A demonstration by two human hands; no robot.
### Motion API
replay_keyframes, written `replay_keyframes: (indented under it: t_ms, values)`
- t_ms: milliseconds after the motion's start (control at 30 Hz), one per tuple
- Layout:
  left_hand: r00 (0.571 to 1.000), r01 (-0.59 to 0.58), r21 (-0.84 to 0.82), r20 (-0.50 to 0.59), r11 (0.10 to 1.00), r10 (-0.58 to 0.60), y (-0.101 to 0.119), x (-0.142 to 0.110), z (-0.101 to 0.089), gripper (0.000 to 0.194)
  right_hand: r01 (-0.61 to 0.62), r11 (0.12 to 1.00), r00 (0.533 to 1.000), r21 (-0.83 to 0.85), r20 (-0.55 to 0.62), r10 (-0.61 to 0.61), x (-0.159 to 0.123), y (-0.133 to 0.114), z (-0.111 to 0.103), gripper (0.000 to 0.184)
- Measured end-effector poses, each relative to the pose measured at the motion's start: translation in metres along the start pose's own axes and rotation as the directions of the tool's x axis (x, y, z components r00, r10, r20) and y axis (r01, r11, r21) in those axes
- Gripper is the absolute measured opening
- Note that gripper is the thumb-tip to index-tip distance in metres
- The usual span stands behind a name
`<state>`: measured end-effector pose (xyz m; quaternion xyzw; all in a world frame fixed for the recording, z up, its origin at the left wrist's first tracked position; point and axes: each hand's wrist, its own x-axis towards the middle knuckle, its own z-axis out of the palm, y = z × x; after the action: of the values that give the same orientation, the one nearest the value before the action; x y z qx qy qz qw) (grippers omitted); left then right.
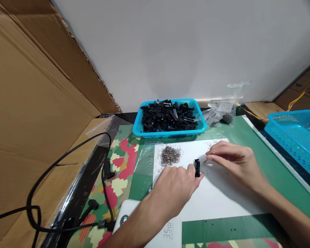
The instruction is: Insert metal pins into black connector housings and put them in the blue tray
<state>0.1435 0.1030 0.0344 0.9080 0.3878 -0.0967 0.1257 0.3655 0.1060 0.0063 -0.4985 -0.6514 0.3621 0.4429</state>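
Note:
My left hand [174,182] grips a small black plastic part [197,167] between thumb and fingers, its upper end standing free above the thumb. To the right, my right hand [235,162] is closed in a pinch, with a tiny metal piece [205,160] showing at the fingertips; its exact shape is too small to make out. Both hands are over a white sheet of paper [212,203]. On the sheet, beyond my left hand, lies a heap of tiny bent metal wire pieces [171,155]. More small pieces are scattered near the sheet's far edge.
A blue basket [167,133] full of black plastic parts stands at the back, beside clear bags of small metal pieces [227,117]. Another blue basket [294,137] is at right. Black cables [31,193] and a white power bank [167,230] lie at left and front.

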Motion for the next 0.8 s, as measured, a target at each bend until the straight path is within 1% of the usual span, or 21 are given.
replay_keyframes:
  t_ms: [67, 200, 267, 367, 433, 500, 567, 667, 733, 800]
  values:
    - [1.0, 0.007, 0.0, 0.001, 1.0, -0.007, 0.0, 0.0, 0.0, 0.036, 0.017, 0.997, 0.999, -0.079, 0.029, -0.015, -0.001, -0.001, 0.0, 0.014]
    - [0.999, 0.023, 0.001, -0.037, 1.0, -0.022, 0.001, 0.0, 0.0, 0.035, 0.048, 0.972, 0.996, -0.229, 0.088, -0.028, -0.003, -0.001, 0.0, 0.014]
    - [0.999, 0.032, -0.024, -0.038, 0.999, -0.033, 0.002, 0.0, -0.001, 0.034, 0.056, 0.963, 0.99, -0.265, 0.14, -0.019, -0.004, 0.001, 0.0, 0.014]
    - [0.998, 0.051, -0.05, -0.025, 0.997, -0.052, 0.003, 0.0, -0.003, 0.033, 0.041, 0.956, 0.972, -0.292, 0.232, 0.029, -0.004, 0.005, -0.001, 0.017]
    - [0.998, 0.054, -0.052, -0.021, 0.997, -0.055, 0.003, 0.0, -0.003, 0.033, 0.023, 0.954, 0.964, -0.301, 0.26, 0.059, -0.004, 0.007, -0.002, 0.018]
    - [0.998, 0.049, -0.049, -0.023, 0.998, -0.05, 0.004, 0.0, -0.003, 0.034, -0.01, 0.955, 0.967, -0.298, 0.238, 0.085, -0.004, 0.007, 0.0, 0.018]
    - [0.999, 0.039, -0.037, -0.033, 0.999, -0.041, 0.004, -0.001, -0.002, 0.034, -0.075, 0.962, 0.976, -0.263, 0.178, 0.125, -0.004, 0.005, 0.003, 0.019]
    - [0.998, 0.014, -0.006, -0.054, 1.0, -0.015, 0.004, -0.001, 0.001, 0.033, -0.187, 0.973, 0.976, -0.133, 0.088, 0.199, -0.004, 0.003, 0.011, 0.024]
    - [0.998, 0.006, 0.005, -0.07, 1.0, -0.006, 0.004, 0.0, 0.003, 0.032, -0.226, 0.972, 0.971, -0.057, 0.062, 0.23, -0.004, 0.004, 0.017, 0.024]
    - [0.997, 0.005, 0.011, -0.082, 1.0, -0.005, 0.004, 0.0, 0.004, 0.031, -0.247, 0.969, 0.968, -0.025, 0.05, 0.248, -0.004, 0.006, 0.021, 0.024]
